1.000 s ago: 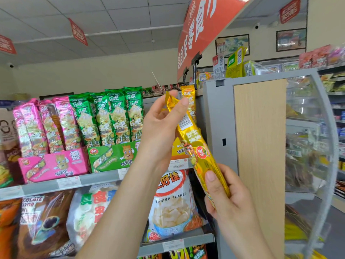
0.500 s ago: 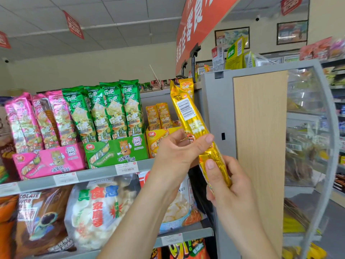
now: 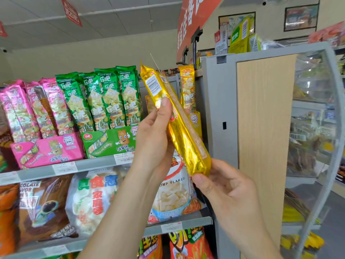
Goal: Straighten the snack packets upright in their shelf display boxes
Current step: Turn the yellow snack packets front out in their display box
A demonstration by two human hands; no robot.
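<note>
Head view: one yellow snack packet (image 3: pixel 175 120), tilted, gripped mid-length by left hand (image 3: pixel 153 139), lower end pinched by right hand (image 3: pixel 224 191), before green display box (image 3: pixel 110 141).

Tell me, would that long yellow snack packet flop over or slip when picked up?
Probably fairly stiff: the yellow packet looks straight though tilted, held only mid-length by the left hand and at its lower end by the right hand. Likely light: thumb and fingers suffice. Its glossy foil may be slippery.
</note>
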